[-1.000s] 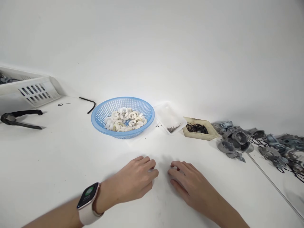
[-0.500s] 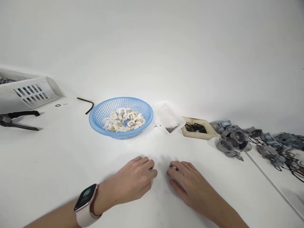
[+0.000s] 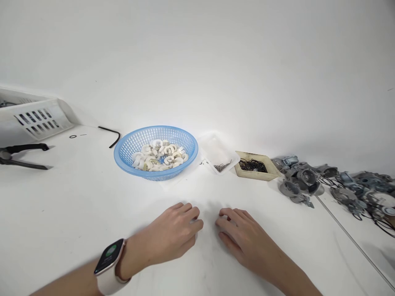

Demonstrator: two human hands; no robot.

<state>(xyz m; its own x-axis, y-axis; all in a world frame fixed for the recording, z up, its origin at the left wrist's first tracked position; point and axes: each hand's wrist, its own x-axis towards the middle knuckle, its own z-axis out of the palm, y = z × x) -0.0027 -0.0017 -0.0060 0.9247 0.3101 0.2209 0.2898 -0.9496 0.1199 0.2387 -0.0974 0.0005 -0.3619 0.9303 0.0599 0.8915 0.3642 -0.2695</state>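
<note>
My left hand (image 3: pixel 173 235) lies palm down on the white table (image 3: pixel 61 205), fingers loosely curled and holding nothing; a smartwatch (image 3: pixel 108 263) is on its wrist. My right hand (image 3: pixel 243 236) rests beside it, also palm down with fingers a little apart and nothing in them. The two hands' fingertips are a short gap apart. Beyond them stands a blue mesh basket (image 3: pixel 156 132) filled with several white ring-shaped parts (image 3: pixel 157 155).
Right of the basket are a clear tray (image 3: pixel 216 150) with small metal pins, a beige tray (image 3: pixel 257 174) of black rings, and a heap of grey metal castings (image 3: pixel 327 183). A white slotted crate (image 3: pixel 37 117), black pliers (image 3: pixel 21 156) and a hex key (image 3: pixel 111 133) lie at left.
Both hands stay still on the table. The view has drifted slightly, so everything sits a bit further left in the picture.
</note>
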